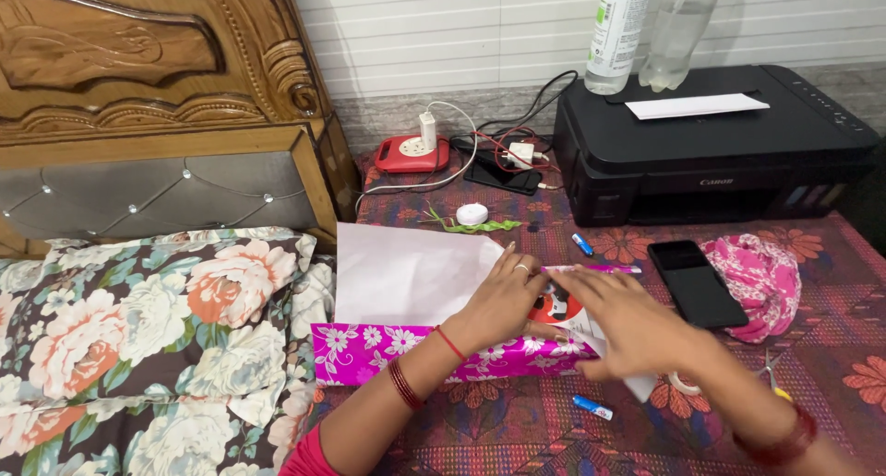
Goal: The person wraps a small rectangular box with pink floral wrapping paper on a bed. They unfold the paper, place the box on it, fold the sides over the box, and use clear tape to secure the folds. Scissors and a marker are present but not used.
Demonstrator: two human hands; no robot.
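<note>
Across the patterned red bedspread (517, 421) the biggest things stood at the edges: a carved wooden headboard (138, 79) with a floral pillow (138, 338) below it on the left, and a black printer (711, 144) at the back right with two clear plastic bottles (646, 29) on top. Nearer the middle lay a long box wrapped in pink floral paper (388, 351), its white inner side (406, 273) folded open behind it, and this was the thing being worked on, directly under the person's arms. A crumpled pink cloth (761, 282) and a dark phone (694, 282) sat just right of the work. The left hand (503, 301) pressed flat, fingers spread, on the top of the parcel, pinning the paper rather than gripping anything. The right hand (637, 328) lay palm down over the parcel's right end, fingers loosely extended across a loose paper flap; whether it pinched that flap I could not tell. By my reading the step was folding and holding down the end of the wrap, and the next move would call for keeping the fold pressed while fetching the tape roll (685, 382) beside the right wrist. A pink pen (600, 269) touched the fingertips, scissors (773, 370) lay near the right forearm, and a small blue cap (592, 407) lay in front.
</note>
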